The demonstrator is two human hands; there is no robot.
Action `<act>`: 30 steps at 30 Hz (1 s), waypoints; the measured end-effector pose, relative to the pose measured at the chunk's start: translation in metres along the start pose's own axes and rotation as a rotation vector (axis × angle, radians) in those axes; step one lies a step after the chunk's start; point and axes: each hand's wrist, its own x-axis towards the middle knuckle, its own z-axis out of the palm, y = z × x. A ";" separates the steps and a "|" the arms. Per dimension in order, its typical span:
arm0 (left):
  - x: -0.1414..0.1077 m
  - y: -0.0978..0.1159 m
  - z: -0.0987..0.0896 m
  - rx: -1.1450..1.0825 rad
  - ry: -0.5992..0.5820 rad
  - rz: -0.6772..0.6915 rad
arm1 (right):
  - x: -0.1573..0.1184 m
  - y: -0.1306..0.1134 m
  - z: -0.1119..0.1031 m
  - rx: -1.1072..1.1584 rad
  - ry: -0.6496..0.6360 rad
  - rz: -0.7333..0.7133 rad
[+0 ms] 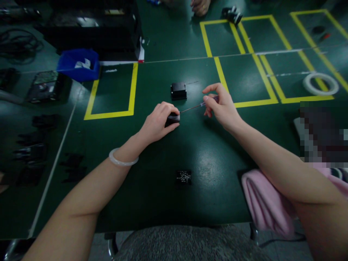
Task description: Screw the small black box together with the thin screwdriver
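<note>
My left hand [160, 121] is closed around a small black box-like part [174, 118] and holds it down on the green table. A screwdriver [194, 107] with a clear purplish handle is pinched in my right hand [219, 105]. Its thin shaft points left, and the tip meets the right end of the black part; whether it sits in a screw I cannot tell. Just beyond stands another black box-shaped part [178, 90] with small shiny spots at its corners. Closer to me lies a small black tray [184, 177] holding several silver screws.
Yellow tape [108, 116] marks rectangles on the table. At the left are a blue bin [78, 65], a large black case [89, 32] and several dark parts. A white tape roll [320, 84] and pink cloth [268, 199] lie right. Another person's hand [200, 6] shows at the far edge.
</note>
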 end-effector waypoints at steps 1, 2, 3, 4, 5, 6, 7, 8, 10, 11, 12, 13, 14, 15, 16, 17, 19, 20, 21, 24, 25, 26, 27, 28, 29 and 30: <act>0.000 0.000 0.000 -0.001 0.001 0.002 | 0.000 0.000 0.000 0.005 -0.004 0.004; 0.000 0.000 0.000 -0.002 0.003 0.001 | 0.000 -0.001 0.000 0.003 -0.008 0.009; 0.000 0.000 0.001 -0.004 0.005 -0.001 | 0.000 -0.001 0.000 -0.005 -0.012 0.015; 0.000 0.000 0.001 -0.005 0.006 -0.004 | 0.000 -0.002 -0.001 -0.018 -0.016 0.021; 0.000 0.000 0.001 -0.005 0.006 -0.008 | 0.000 -0.002 -0.001 -0.029 -0.019 0.023; 0.000 0.000 0.001 -0.005 0.004 -0.012 | 0.000 -0.002 -0.001 -0.035 -0.020 0.021; 0.000 0.000 0.001 -0.005 0.000 -0.014 | 0.000 -0.002 -0.002 -0.034 -0.021 0.015; 0.000 0.000 0.001 -0.005 -0.003 -0.015 | 0.000 -0.001 -0.002 -0.028 -0.022 0.007; 0.000 0.000 0.001 -0.004 -0.005 -0.015 | 0.000 0.000 -0.002 -0.013 -0.027 -0.011; 0.000 -0.001 0.001 -0.003 -0.003 -0.014 | 0.000 0.001 -0.002 -0.007 -0.031 -0.018; 0.000 -0.001 0.000 -0.001 0.000 -0.011 | 0.000 0.001 -0.002 -0.001 -0.034 -0.021; 0.000 -0.001 0.000 0.002 0.003 -0.007 | 0.000 0.001 -0.001 0.005 -0.033 -0.022; 0.000 -0.001 0.000 0.004 0.005 -0.004 | 0.000 0.001 -0.001 0.014 -0.031 -0.020; 0.000 0.000 0.000 0.006 0.006 -0.001 | 0.000 0.000 -0.001 0.022 -0.027 -0.015; 0.000 0.000 0.000 0.008 0.006 0.001 | 0.000 0.000 0.000 0.028 -0.024 -0.007; 0.000 0.000 0.000 0.008 0.006 0.001 | 0.000 -0.001 0.000 0.028 -0.021 0.001; 0.000 0.000 0.000 0.006 0.003 -0.004 | 0.000 -0.002 -0.001 0.012 -0.018 0.013; 0.000 0.000 0.000 0.004 0.000 -0.009 | 0.000 -0.001 -0.001 0.001 -0.017 0.013; 0.000 0.001 0.000 0.003 -0.005 -0.015 | 0.000 0.000 -0.001 -0.010 -0.017 0.009; 0.000 0.001 -0.001 0.003 -0.014 -0.023 | 0.001 0.004 -0.002 -0.026 -0.020 -0.022; 0.000 0.001 0.000 0.003 -0.011 -0.020 | 0.001 0.005 -0.003 -0.029 -0.023 -0.031; 0.000 0.000 0.000 0.003 -0.005 -0.014 | 0.002 0.006 -0.003 -0.032 -0.027 -0.038; 0.000 0.000 0.000 0.004 -0.001 -0.010 | 0.002 0.007 -0.003 -0.033 -0.031 -0.042; 0.000 0.000 0.000 0.005 0.001 -0.008 | 0.002 0.008 -0.003 -0.031 -0.034 -0.042; 0.000 0.000 0.000 0.006 0.001 -0.007 | 0.002 0.008 -0.003 -0.026 -0.037 -0.041; 0.000 -0.001 0.001 0.006 0.000 -0.008 | 0.002 0.008 -0.003 -0.017 -0.038 -0.038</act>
